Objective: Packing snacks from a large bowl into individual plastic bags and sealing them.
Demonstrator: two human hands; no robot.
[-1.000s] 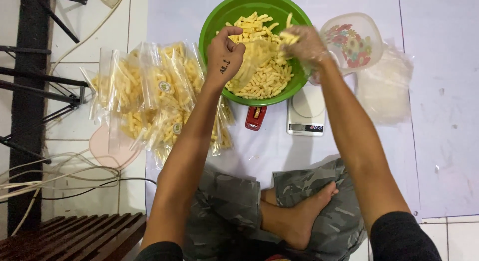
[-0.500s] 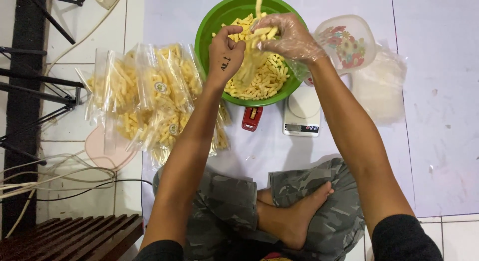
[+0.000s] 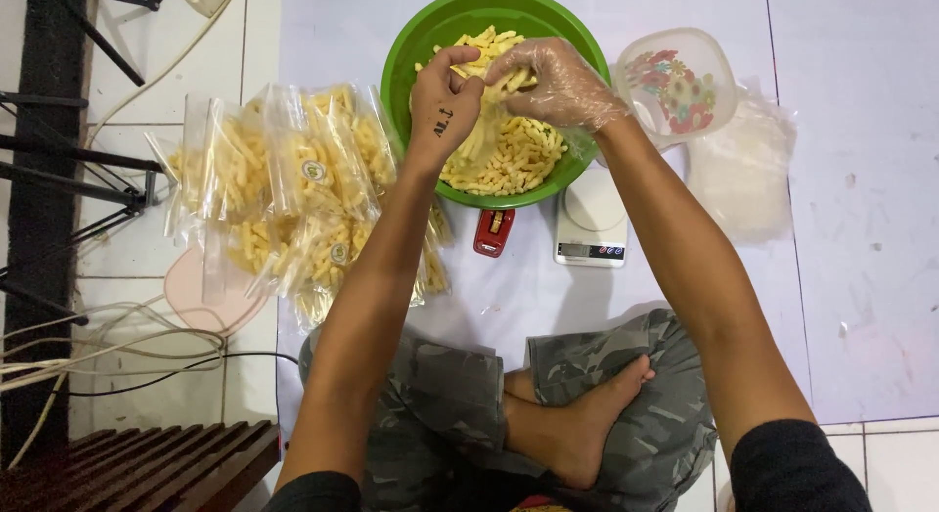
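The person sits cross-legged on the floor in camouflage trousers (image 3: 440, 414), one bare foot (image 3: 587, 424) tucked in front. To the near left lie a slatted wooden bench (image 3: 147, 468) and a tangle of cables (image 3: 108, 351) on the white tiles.

Beyond the knees a pale sheet (image 3: 518, 297) covers the floor. On it, just this side of the bowl, sit a small red stapler (image 3: 493, 232) and a white kitchen scale (image 3: 593, 222), side by side and slightly apart. To the left is a heap of filled clear bags (image 3: 293, 194), each packed with yellow snack sticks, partly lying over a pink lid (image 3: 201, 297).

Both arms reach forward over the green bowl (image 3: 411, 57), which holds a heap of yellow snack sticks (image 3: 514, 150). The left hand (image 3: 445, 101) is bare and pinched shut on the mouth of a clear bag (image 3: 481, 140) that hangs down over the heap, already holding some sticks. The right hand (image 3: 558, 82) wears a thin clear glove and is curled around a handful of sticks right at the bag's opening, its fingertips almost touching the left hand.

Right of the bowl stands a clear tub with a flowered lid (image 3: 680, 82), and just beyond it a stack of empty clear bags (image 3: 748, 175). At the far left are black metal legs (image 3: 78, 160) of a stand.
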